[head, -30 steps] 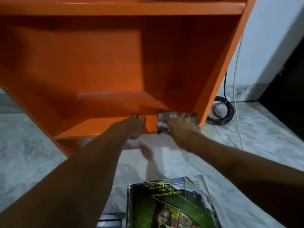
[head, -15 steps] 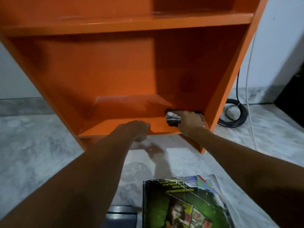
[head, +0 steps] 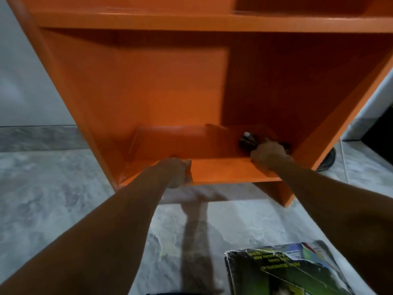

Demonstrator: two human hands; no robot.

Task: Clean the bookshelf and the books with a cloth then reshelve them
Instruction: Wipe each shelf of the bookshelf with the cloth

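- The left hand (head: 178,171) holds the front edge of the bottom board (head: 223,169) of the bookshelf (head: 170,86). Its fingers are curled over the edge and its thumb lies on top, pointing to the right hand.
- The right hand (head: 269,154) is deeper inside the same compartment, farther from the person than the left hand. It grips the cloth (head: 247,141), and most of its fingers are hidden behind the back of the hand.
- The cloth is dark with a small pale spot. It is bunched just beyond the right hand and touches the bottom board near the back right corner.
- The side wall of the bookshelf stands just to the right of the right hand, and a second board (head: 191,22) runs high above both hands.
- The books (head: 287,271) lie in a pile on the floor (head: 53,199), well behind the hands and close under the right forearm. The top cover is dark and green with yellow letters.
- A black cable (head: 328,162) lies on the floor to the right of the right hand, outside the bookshelf.
- A pale wall (head: 21,81) is far to the left of the left hand.
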